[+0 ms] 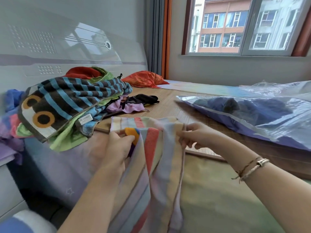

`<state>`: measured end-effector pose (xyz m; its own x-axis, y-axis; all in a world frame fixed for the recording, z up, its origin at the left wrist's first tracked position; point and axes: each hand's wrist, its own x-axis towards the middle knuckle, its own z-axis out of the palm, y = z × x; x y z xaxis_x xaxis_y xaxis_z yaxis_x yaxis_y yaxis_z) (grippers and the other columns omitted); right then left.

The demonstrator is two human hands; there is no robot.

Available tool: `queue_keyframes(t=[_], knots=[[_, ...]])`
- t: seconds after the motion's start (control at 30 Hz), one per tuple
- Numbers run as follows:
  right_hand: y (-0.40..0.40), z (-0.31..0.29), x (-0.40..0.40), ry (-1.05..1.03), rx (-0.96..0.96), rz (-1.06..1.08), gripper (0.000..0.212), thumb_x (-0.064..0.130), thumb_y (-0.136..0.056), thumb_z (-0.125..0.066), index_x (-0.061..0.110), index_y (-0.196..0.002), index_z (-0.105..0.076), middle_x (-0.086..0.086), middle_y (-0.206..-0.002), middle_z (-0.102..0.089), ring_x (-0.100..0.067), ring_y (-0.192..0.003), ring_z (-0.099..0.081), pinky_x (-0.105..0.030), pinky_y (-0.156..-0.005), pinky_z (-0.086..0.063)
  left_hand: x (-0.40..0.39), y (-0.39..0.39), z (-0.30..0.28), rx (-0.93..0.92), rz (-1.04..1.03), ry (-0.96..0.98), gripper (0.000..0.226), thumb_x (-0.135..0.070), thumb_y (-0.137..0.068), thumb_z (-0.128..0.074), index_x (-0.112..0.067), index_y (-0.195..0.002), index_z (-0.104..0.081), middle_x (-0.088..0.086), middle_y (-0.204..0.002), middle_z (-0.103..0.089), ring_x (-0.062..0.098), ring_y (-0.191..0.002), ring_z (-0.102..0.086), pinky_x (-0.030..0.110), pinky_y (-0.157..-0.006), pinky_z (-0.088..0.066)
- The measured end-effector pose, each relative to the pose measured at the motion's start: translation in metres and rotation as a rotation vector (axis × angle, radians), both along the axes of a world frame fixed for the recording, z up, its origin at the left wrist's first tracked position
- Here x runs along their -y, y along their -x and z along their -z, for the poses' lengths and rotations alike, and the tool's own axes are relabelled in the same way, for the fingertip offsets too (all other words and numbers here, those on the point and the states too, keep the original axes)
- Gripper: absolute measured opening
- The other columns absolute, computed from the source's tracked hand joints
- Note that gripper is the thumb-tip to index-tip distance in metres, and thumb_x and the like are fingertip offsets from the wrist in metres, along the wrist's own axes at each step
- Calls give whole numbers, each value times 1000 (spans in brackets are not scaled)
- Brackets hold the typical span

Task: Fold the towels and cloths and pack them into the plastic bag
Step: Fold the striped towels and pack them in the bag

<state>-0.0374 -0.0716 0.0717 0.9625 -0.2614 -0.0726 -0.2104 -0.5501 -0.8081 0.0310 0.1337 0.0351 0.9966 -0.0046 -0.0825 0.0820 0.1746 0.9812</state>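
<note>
A pastel striped towel hangs doubled at the bed's near edge, its top edge held up. Unfolded towels (blue-and-grey striped one on top) lie heaped by the headboard. The clear plastic bag, holding dark blue cloth, lies along the right side.

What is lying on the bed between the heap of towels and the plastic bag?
In the head view, only the bare bamboo mat separates the heap of towels from the plastic bag.

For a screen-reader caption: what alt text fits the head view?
Both hands, left and right, hold a striped towel by its top edge over a bed. An unfolded pile lies left; a plastic bag with dark cloth lies right.
</note>
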Motion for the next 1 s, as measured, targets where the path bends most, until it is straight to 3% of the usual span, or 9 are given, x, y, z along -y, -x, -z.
queue_keyframes(t=[0.1,0.2,0.3,0.4,0.57,0.67,0.77,0.87,1.0], knots=[[3,-3,8,123,125,109,22,28,-95,-57,11,-80,-56,-2,-65,-52,-13,-60,-44,-22,-49,-37,2,6,-2,107,-74,-127,38,-7,-90,-60,-20,-114,-34,5,-88,-56,17,-78,-56,37,-74,-51],[4,1,16,123,114,187,31,33,-97,-52,4,-95,-62,-5,-76,-50,-18,-72,-52,-35,-64,-55,6,10,-1,138,-8,-96,16,-6,-93,-53,-21,-96,-49,7,-89,-58,17,-78,-56,28,-63,-47],[9,3,20,-60,79,235,39,35,-101,-45,-1,-106,-59,-10,-72,-53,-22,-59,-59,-43,-64,-60,11,14,-1,139,99,-112,11,-25,-90,-64,-19,-92,-56,4,-88,-60,15,-77,-55,28,-64,-42],[12,1,26,-158,121,287,41,41,-100,-46,3,-110,-60,-10,-83,-59,-22,-67,-60,-32,-54,-55,15,18,1,244,120,-361,48,-20,-74,-82,-13,-107,-49,1,-92,-52,6,-73,-48,21,-55,-38],[17,-5,54,-669,280,327,44,35,-96,-57,0,-121,-62,-21,-120,-64,-31,-105,-62,-40,-89,-52,15,14,-1,309,-15,-517,41,-13,-81,-71,-12,-105,-39,-4,-87,-46,15,-80,-47,25,-64,-33],[24,-9,64,-858,286,243,38,27,-97,-54,-4,-119,-62,-22,-116,-65,-32,-105,-63,-35,-82,-56,8,10,2,361,-80,-612,23,-17,-89,-62,-11,-100,-42,-7,-79,-45,10,-70,-45,23,-53,-28],[26,-15,64,-786,207,175,24,8,-94,-51,-5,-113,-59,-21,-102,-66,-26,-83,-63,-28,-62,-57,2,7,6,387,-90,-686,11,-22,-94,-56,-12,-94,-52,-6,-76,-51,15,-74,-48,20,-53,-29],[32,-25,64,-721,104,70,20,-3,-86,-48,11,-100,-53,-10,-88,-61,-17,-73,-58,-29,-68,-51,-2,0,8,318,-46,-589,24,-26,-96,-55,-7,-84,-63,-1,-66,-55,17,-66,-50,26,-54,-34],[37,-27,60,-667,222,11,59,-16,-84,-54,20,-129,-41,-16,-116,-66,-21,-95,-66,-37,-76,-55,-5,-5,3,210,-39,-245,31,-23,-95,-58,-11,-66,-62,6,-63,-56,20,-64,-49,28,-62,-41]])
